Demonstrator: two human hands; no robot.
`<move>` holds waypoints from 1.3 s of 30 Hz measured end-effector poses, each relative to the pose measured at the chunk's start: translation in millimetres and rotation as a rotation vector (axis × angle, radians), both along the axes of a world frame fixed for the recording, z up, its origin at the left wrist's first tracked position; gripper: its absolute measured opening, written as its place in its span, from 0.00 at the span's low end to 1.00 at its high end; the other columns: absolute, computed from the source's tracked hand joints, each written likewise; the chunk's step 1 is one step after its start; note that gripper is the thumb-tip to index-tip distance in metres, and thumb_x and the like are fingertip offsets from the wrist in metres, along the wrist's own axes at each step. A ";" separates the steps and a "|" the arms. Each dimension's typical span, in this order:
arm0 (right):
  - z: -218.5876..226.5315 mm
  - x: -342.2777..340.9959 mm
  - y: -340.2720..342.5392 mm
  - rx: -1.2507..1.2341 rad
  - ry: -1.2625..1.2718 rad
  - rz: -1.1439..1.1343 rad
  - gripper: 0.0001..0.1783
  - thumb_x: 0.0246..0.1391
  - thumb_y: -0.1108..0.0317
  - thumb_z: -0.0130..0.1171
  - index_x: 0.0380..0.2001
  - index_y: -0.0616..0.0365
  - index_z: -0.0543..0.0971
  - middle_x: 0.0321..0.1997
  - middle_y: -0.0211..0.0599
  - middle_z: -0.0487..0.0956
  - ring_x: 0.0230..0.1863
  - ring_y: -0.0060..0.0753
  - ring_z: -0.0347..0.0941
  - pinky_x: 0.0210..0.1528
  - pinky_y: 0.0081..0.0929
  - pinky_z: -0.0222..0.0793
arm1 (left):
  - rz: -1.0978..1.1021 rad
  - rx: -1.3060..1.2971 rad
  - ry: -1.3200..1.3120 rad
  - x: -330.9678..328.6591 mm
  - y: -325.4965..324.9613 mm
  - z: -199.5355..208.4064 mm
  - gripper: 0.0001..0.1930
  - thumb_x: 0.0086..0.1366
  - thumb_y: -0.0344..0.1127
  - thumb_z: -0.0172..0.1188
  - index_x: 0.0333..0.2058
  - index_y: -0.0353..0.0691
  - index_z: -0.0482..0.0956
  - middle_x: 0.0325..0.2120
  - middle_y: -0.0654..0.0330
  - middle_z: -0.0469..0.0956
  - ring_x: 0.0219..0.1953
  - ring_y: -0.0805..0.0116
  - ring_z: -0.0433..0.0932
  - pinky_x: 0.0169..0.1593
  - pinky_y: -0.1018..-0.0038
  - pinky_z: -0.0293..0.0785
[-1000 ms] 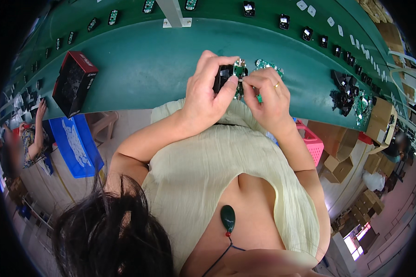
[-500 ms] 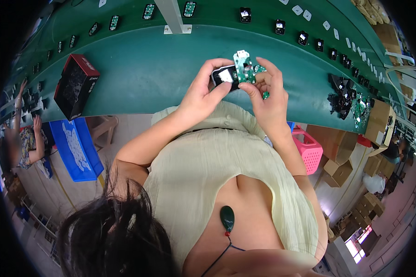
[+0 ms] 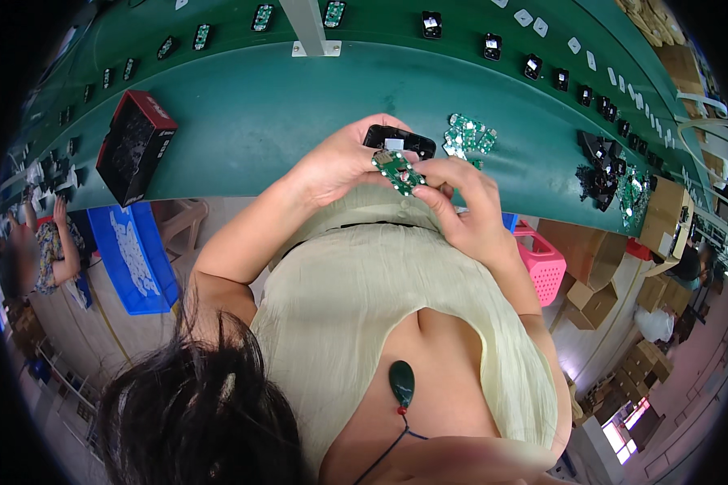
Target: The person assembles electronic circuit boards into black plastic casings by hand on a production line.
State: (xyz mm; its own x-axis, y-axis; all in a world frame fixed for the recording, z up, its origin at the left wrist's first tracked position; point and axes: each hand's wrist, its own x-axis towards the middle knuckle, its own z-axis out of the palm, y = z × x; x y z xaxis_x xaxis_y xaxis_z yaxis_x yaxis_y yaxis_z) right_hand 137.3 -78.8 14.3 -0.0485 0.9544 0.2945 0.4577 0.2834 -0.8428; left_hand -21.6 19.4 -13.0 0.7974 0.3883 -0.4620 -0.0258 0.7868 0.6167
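My left hand (image 3: 338,165) is closed round a black plastic casing (image 3: 410,141) with a pale rectangle inside it. Between the fingers and thumb of my right hand (image 3: 469,204) is a green circuit board (image 3: 398,171), tilted just in front of the casing's near edge and apart from the table. Whether board and casing touch, I cannot tell. Several loose green circuit boards (image 3: 471,134) lie on the green table (image 3: 283,105), beyond my right hand.
At left stands an open black-and-red box (image 3: 137,149). Black casings (image 3: 431,25) line the far belt. Dark parts (image 3: 600,166) and green boards (image 3: 632,198) are heaped at right beside a cardboard box (image 3: 663,214). A metal post (image 3: 311,32) rises behind. People work at both sides.
My right hand has drawn the circuit board nearer to me and tilted it over, below the casing. The casing has turned in my left hand. The loose boards on the table are now uncovered.
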 end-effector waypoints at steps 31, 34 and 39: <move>-14.3 6.1 32.2 0.274 -0.247 -0.209 0.12 0.33 0.82 0.59 0.25 0.60 0.71 0.24 0.36 0.71 0.24 0.37 0.68 0.24 0.28 0.63 | 0.464 0.410 -0.059 20.4 -26.9 3.8 0.18 0.63 0.34 0.48 0.50 0.34 0.60 0.44 0.59 0.66 0.44 0.75 0.66 0.48 0.78 0.64; -12.8 3.5 32.9 0.258 -0.244 -0.215 0.11 0.34 0.81 0.59 0.25 0.60 0.71 0.24 0.36 0.71 0.24 0.37 0.68 0.24 0.29 0.64 | 0.444 0.465 -0.075 19.4 -26.3 6.3 0.19 0.62 0.32 0.49 0.50 0.34 0.59 0.46 0.58 0.66 0.46 0.74 0.66 0.48 0.77 0.65; -13.0 2.6 36.7 0.262 -0.327 -0.180 0.12 0.34 0.81 0.58 0.26 0.60 0.70 0.24 0.37 0.70 0.25 0.39 0.67 0.24 0.31 0.64 | 0.434 0.470 -0.110 18.9 -26.7 7.3 0.21 0.60 0.28 0.51 0.51 0.34 0.57 0.47 0.57 0.64 0.47 0.72 0.66 0.48 0.76 0.65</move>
State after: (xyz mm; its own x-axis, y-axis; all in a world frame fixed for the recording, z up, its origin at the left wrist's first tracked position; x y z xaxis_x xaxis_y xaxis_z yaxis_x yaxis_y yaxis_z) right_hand 139.8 -42.2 1.3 -0.0193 0.8516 0.5238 0.7492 0.3592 -0.5564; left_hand -2.7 -7.3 -5.7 0.5556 0.8266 -0.0893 -0.3630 0.3378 0.8684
